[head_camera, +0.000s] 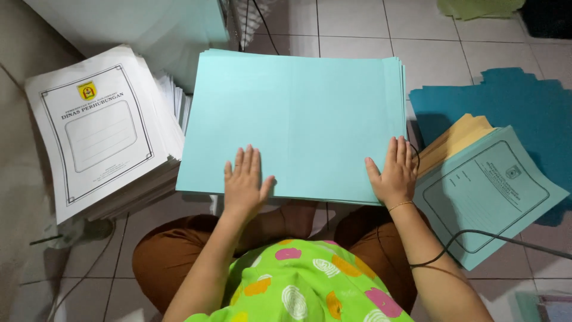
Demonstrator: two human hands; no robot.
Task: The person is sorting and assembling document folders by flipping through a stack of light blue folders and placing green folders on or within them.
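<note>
While a tall stack of white printed cover sheets (101,131) sits at the left on the tiled floor (429,48), the left hand (245,182) lies flat, fingers close together and thumb splayed, on the near edge of the pale blue paper stack (292,113) lying straight ahead, just beyond the knees. That stack looks thin, smooth and floppy sheet by sheet but heavy as a whole, best gripped at its side edges. Right hand (394,176) presses likewise, beside tan sheets (456,140) and printed blue covers (485,191).
</note>
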